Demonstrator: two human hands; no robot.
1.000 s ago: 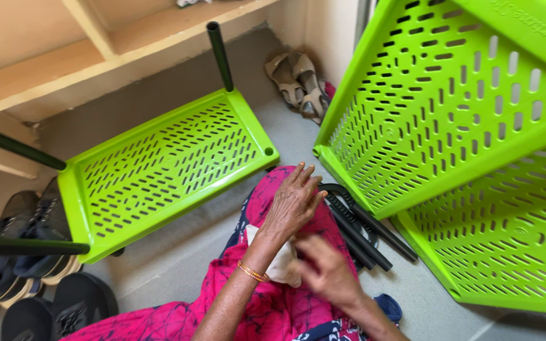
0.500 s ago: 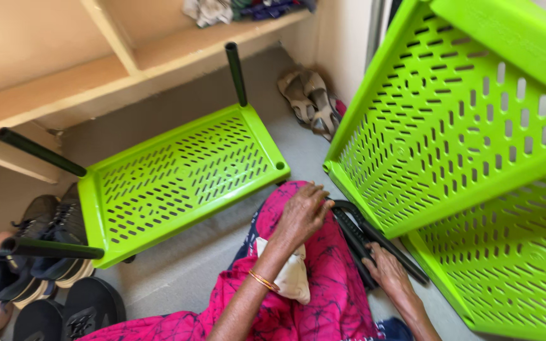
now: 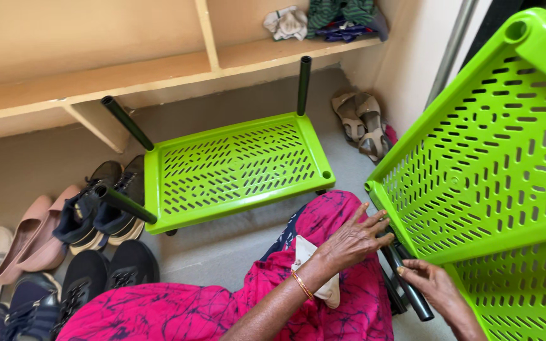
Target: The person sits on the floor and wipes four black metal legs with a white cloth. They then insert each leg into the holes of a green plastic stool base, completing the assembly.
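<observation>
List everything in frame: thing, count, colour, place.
flat shelf panel: 1, lime green, on the floor in the centre, three dark tubes standing in its corners
leaning shelf panels: 2 at least, lime green, right side, tilted
loose tubes: several, black, on the floor by the right panels
wooden shelf: 1, light wood, along the back wall
folded clothes: small pile, white, green and blue, on the wooden shelf
sandals: 1 pair, grey-brown, back corner
shoes: several pairs, black, navy, pink and white, left floor
white cloth: 1, on the lap
left hand: on the edge of the nearest leaning panel, gold bangle at the wrist
right hand: grip on one black tube
</observation>
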